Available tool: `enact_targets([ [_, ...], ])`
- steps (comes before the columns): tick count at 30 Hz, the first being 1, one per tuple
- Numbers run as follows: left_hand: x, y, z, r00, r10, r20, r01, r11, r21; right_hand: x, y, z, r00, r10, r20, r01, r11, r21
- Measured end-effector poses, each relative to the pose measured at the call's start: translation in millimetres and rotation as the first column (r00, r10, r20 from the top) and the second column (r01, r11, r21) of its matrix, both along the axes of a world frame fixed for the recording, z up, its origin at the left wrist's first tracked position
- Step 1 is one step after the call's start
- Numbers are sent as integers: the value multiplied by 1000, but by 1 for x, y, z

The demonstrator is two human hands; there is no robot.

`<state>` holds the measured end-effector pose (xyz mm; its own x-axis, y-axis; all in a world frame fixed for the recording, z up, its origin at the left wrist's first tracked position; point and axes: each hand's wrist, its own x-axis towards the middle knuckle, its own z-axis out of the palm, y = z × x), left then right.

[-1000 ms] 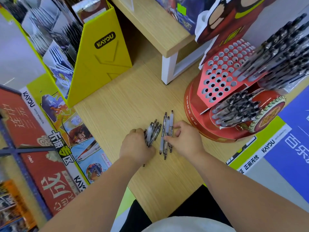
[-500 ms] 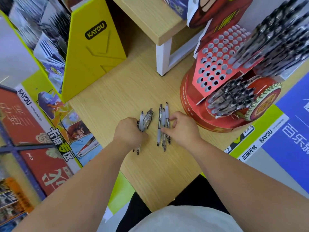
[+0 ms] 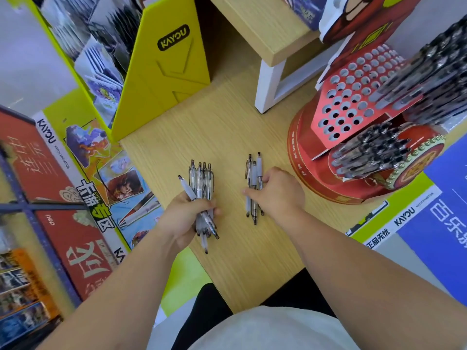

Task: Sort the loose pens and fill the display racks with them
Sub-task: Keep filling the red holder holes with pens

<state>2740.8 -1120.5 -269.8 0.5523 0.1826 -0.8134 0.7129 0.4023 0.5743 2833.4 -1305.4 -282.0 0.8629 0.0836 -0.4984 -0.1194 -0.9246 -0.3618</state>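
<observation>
My left hand (image 3: 183, 215) grips a bundle of several clear pens (image 3: 201, 180) lengthwise, their clip ends pointing away from me and their tips sticking out below my palm. To its right, three white-grip pens (image 3: 254, 170) lie side by side on the wooden table (image 3: 227, 127), and my right hand (image 3: 279, 193) rests on them with curled fingers pinching their middle. The red display rack (image 3: 351, 97) stands at the right. Its sloped panel has many bare holes, and dark pens fill the upper right rows and the round lower tier (image 3: 371, 152).
A yellow KAYOU card stand (image 3: 164, 66) stands at the back left of the table. A white-legged wooden riser (image 3: 267, 34) sits behind the rack. Printed posters cover the surfaces left and right of the table.
My left hand has lifted its bundle of pens and drawn it left, away from the three pens under my right hand. The gap between the two groups has widened.
</observation>
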Motion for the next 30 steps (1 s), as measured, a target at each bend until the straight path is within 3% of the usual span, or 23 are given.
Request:
enact_targets([
  [3, -11, 3, -4, 998, 52, 29, -49, 996, -74, 1, 10, -3, 1000, -17, 4, 17, 1000, 14],
  [8, -18, 7, -8, 996, 86, -3, -86, 995, -46, -2, 21, -5, 998, 5, -63, 2, 995, 102],
  [17, -21, 17, -1, 993, 113, -39, -115, 992, -44, -12, 39, 1, 988, 87, -126, -84, 996, 32],
  [20, -23, 20, 2, 989, 134, -60, -137, 989, -46, -15, 38, 7, 971, -22, -237, 72, 976, 206],
  [23, -24, 19, 13, 990, 137, -29, -140, 983, -116, -23, 37, 26, 918, -114, -381, 279, 867, 414],
  [27, -25, 13, 37, 996, 75, 45, -64, 972, -225, -42, 32, 66, 900, -140, -414, 360, 774, 521],
  [30, -28, 6, 57, 994, 59, 91, -28, 949, -314, -58, 26, 95, 911, -155, -383, 356, 764, 538],
])
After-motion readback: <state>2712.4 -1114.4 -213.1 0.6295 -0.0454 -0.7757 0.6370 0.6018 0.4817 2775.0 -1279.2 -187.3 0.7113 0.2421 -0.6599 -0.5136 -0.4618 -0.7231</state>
